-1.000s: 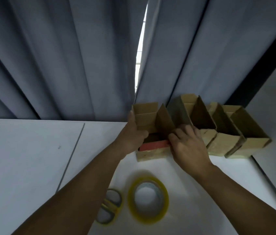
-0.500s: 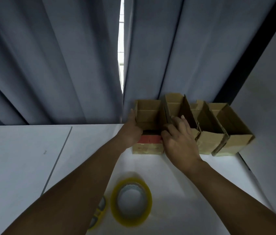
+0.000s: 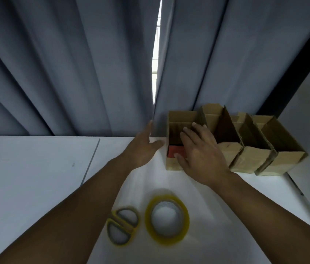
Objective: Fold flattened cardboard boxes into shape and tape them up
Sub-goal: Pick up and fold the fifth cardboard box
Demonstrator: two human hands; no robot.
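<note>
Your left hand [image 3: 142, 147] had let go. 1 second earlier it was clamped on the left wall of the leftmost box [image 3: 180, 119]. Now it hung just beside that wall, fingers straight and relaxed, holding nothing. You could not tell whether the thumb tip touched the cardboard. Your right hand [image 3: 200, 149] had changed too. 0.5 seconds earlier its fingers were bunched on the wall shared with the next box. Now they lay spread and flat across the open top, thumb down by the red strip [image 3: 175, 151] at the near wall, pressing rather than gripping.

That read as the box having been seated. It stood at the left end of a row with 3 other boxes [image 3: 255, 159], at the back of the white table [image 3: 36, 178], its far end against the grey curtain [image 3: 74, 63]. By that, the placing step was probably all but done, and taping or a fresh flat would come next.

The box's open mouth faced upward, flaps standing. Its long axis ran from you toward the curtain, across the row, which ran left to right. The neighbours seemed to fan slightly rightward, though the wide lens may have caused that.

The tape roll [image 3: 167, 220] lay flat near you, well apart from the box. The yellow-handled scissors [image 3: 122, 225] were just beside it on its left, and neither was in a hand.
</note>
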